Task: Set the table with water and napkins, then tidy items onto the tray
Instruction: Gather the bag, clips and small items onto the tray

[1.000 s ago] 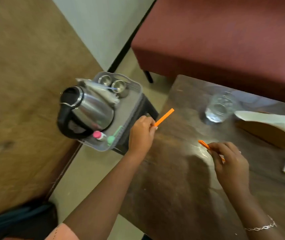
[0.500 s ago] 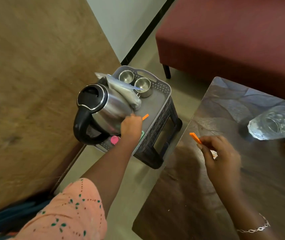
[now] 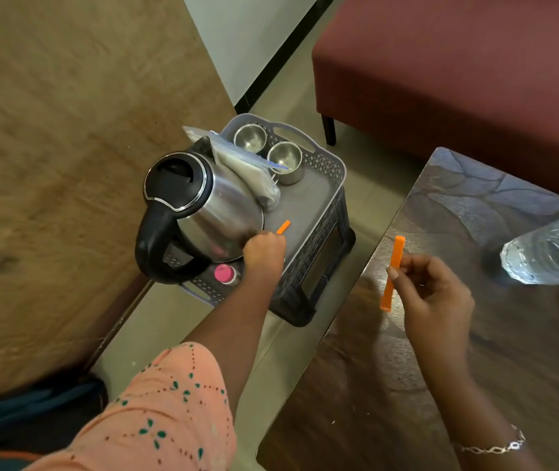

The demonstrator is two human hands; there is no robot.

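A grey plastic tray [image 3: 327, 178] sits on a dark stool left of the table. It carries a steel kettle [image 3: 199, 212], two steel cups [image 3: 266, 149], a clear bag and a pink-capped item [image 3: 224, 274]. My left hand [image 3: 264, 254] is over the tray beside the kettle, gripping an orange stick [image 3: 283, 227] whose tip pokes out. Over the table's left edge, my right hand [image 3: 431, 294] pinches a second orange stick [image 3: 393, 273], held nearly upright. A glass of water [image 3: 550, 251] stands on the dark table [image 3: 390, 385] at the right.
A maroon sofa [image 3: 458, 62] fills the upper right behind the table. A wooden panel [image 3: 50, 164] lies along the left, close to the tray. Bare floor shows between the stool and the table.
My left hand carried its orange stick from the table edge over onto the tray beside the kettle. My right hand lifted and turned its stick nearly upright. The view shifted left.
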